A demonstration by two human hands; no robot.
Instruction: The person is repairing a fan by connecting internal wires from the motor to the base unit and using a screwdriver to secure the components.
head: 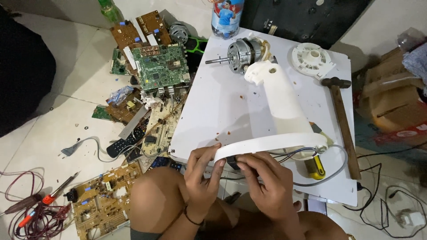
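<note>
A white plastic fan stand housing (281, 104) lies on its side on the white table (213, 115), its wide base turned toward me. My left hand (202, 178) grips the near rim of that base. My right hand (267, 182) reaches under the rim, fingers pinched on a small dark part inside; several thin wires (289, 153) run out of the base. An electric motor (238, 54) with a bare shaft lies at the far end of the housing.
A hammer (342, 120) lies along the table's right side, a white round plastic disc (311, 58) behind it. A yellow-handled tool (315, 166) and grey cable sit near the base. Circuit boards (158, 66), remote controls and a soldering iron (58, 193) litter the floor at left. A bottle (226, 18) stands at the far edge.
</note>
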